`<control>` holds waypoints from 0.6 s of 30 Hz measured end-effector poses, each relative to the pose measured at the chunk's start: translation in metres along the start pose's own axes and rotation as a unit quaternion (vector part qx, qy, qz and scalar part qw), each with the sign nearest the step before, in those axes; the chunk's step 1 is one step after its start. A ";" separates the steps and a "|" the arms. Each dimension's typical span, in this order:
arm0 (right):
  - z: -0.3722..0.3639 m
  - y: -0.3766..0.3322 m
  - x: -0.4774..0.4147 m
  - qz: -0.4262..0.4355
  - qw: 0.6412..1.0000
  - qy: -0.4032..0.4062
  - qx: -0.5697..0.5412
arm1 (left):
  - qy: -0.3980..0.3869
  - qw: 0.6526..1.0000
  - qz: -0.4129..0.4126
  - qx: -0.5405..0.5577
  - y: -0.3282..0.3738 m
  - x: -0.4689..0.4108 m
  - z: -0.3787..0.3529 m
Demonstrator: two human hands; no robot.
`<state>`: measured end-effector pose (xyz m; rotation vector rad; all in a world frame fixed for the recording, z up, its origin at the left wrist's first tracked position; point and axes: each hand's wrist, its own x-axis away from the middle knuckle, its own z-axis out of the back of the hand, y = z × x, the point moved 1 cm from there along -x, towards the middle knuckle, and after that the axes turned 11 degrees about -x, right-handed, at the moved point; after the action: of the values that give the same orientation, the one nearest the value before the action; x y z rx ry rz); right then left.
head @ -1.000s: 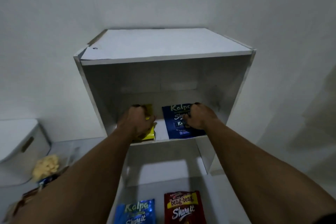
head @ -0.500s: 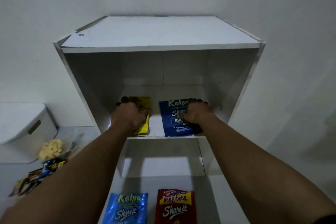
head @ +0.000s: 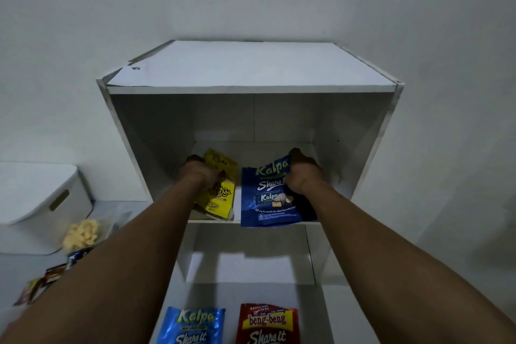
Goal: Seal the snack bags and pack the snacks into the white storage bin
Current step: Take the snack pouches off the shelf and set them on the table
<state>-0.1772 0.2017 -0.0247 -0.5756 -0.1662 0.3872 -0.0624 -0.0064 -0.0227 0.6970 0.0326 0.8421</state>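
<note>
Both arms reach into the upper compartment of a white shelf unit. My left hand grips a yellow snack bag, tilted up off the shelf board. My right hand grips the top right edge of a dark blue Kalpa bag, whose lower edge hangs over the shelf's front. On a lower shelf lie a light blue Kalpa bag and a red beng-beng bag. The white storage bin, lid on, stands on the floor at the left.
Beside the bin lie a clear bag of pale yellow chips and several small snack packets. White walls close in behind and to the right of the shelf unit.
Both bags have been lifted and pulled toward the shelf's front edge; the yellow bag now tilts upward. The camera view has shifted lower.
</note>
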 end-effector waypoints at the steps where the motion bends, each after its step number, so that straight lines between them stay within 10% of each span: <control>1: 0.003 -0.001 0.002 0.005 1.000 0.005 -0.003 | -0.009 1.000 -0.005 0.022 0.001 -0.001 0.001; 18: 0.047 -0.040 0.093 0.047 0.992 0.108 -0.050 | -0.073 0.978 -0.117 0.155 -0.005 0.036 0.053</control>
<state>-0.0918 0.2317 0.0405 -0.7218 0.0487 0.4059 -0.0189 -0.0132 0.0240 1.0268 0.1128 0.5625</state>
